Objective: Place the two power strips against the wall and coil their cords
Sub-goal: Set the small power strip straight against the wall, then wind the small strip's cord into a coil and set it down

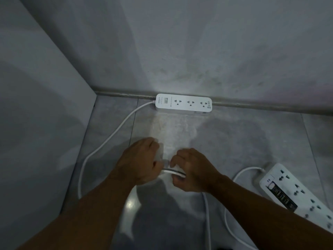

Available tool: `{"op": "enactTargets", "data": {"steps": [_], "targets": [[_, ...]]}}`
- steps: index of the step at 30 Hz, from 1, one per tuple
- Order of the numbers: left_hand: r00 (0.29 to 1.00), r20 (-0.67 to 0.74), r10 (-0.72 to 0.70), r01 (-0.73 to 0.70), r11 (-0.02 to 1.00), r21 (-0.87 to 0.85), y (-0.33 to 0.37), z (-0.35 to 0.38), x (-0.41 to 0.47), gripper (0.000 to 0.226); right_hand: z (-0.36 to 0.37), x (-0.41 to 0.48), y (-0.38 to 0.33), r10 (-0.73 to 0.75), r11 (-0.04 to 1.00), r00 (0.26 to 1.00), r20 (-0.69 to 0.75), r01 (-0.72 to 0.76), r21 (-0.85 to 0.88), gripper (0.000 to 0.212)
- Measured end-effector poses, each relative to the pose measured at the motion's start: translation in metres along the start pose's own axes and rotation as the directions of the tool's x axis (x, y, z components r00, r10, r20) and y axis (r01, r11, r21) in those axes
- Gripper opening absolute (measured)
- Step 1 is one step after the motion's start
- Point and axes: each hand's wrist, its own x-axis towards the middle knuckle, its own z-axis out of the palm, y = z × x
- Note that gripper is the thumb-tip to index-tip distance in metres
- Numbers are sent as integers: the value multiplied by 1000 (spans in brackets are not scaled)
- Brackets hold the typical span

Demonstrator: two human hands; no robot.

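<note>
A white power strip with three sockets lies flat against the base of the far wall. Its white cord curves left and down across the floor, then passes under my left forearm. My left hand is shut on the plug end and a folded loop of this cord. My right hand grips the same folded cord just to the right, both hands low over the floor. A second, larger white power strip lies at an angle at the right, away from the wall, with its cord looping loosely beside my right forearm.
A grey wall panel closes off the left side, meeting the far wall in a corner. A skirting strip runs along the wall's base. The floor is grey tile with a shiny patch near me.
</note>
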Motion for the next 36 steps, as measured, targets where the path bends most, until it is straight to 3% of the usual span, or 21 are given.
{"op": "enactTargets", "data": {"steps": [3, 5, 7, 11, 14, 17, 18, 20, 22, 24, 26, 27, 28, 29, 30, 32, 33, 36], "targets": [[998, 1, 68, -68, 997, -24, 3, 10, -7, 54, 3, 1, 4, 27, 999, 996, 79, -30, 28, 11], [995, -6, 95, -95, 987, -128, 9, 12, -6, 42, -5, 9, 7, 145, 982, 984, 104, -156, 107, 11], [1000, 3, 22, -20, 952, -304, 16, 10, 1, 29, -16, 21, 11, 249, 945, 968, 41, -252, 211, 11], [989, -91, -117, 44, 818, -573, 29, -9, 28, 42, -35, 41, 20, 402, 879, 905, -142, -337, 338, 7], [965, -135, -226, 58, 683, -728, 31, -35, 51, 46, -45, 44, 21, 582, 770, 782, -222, -443, 459, 16], [937, -137, -320, 34, 475, -879, 27, -68, 70, 47, -52, 42, 12, 728, 563, 672, -134, -474, 677, 23], [931, -154, -331, 16, 458, -889, 28, -78, 75, 46, -52, 42, 7, 761, 434, 648, -23, -483, 761, 24], [910, -186, -371, -35, 377, -926, 30, -97, 83, 43, -45, 43, -6, 743, 69, 608, 280, -486, 871, 25], [887, -197, -417, -92, 258, -962, 32, -114, 86, 41, -34, 39, -23, 582, -209, 617, 530, -516, 831, 24], [883, -206, -421, -136, 190, -972, 32, -125, 86, 40, -26, 32, -39, 445, -347, 632, 635, -532, 773, 24], [894, -225, -386, -173, 166, -971, 30, -128, 84, 38, -26, 32, -45, 485, -431, 621, 616, -443, 786, 19], [901, -237, -363, -186, 170, -968, 30, -127, 82, 37, -29, 35, -43, 562, -430, 597, 573, -381, 819, 18], [905, -249, -346, -195, 182, -964, 30, -124, 80, 36, -34, 37, -38, 655, -358, 560, 507, -360, 861, 19], [906, -256, -338, -197, 197, -960, 29, -120, 78, 35, -41, 40, -30, 745, -206, 528, 408, -401, 893, 19], [906, -254, -337, -190, 213, -959, 29, -116, 75, 34, -50, 42, -23, 809, 20, 521, 272, -487, 873, 17], [913, -234, -333, -160, 235, -959, 27, -106, 72, 34, -69, 43, -5, 800, 482, 600, -10, -631, 608, 15], [921, -220, -323, -146, 238, -960, 25, -101, 71, 35, -78, 42, 2, 752, 622, 654, -85, -661, 419, 17], [942, -191, -275, -121, 250, -961, 25, -86, 68, 38, -101, 42, 13, 663, 747, 744, -82, -665, 8, 26]]}}
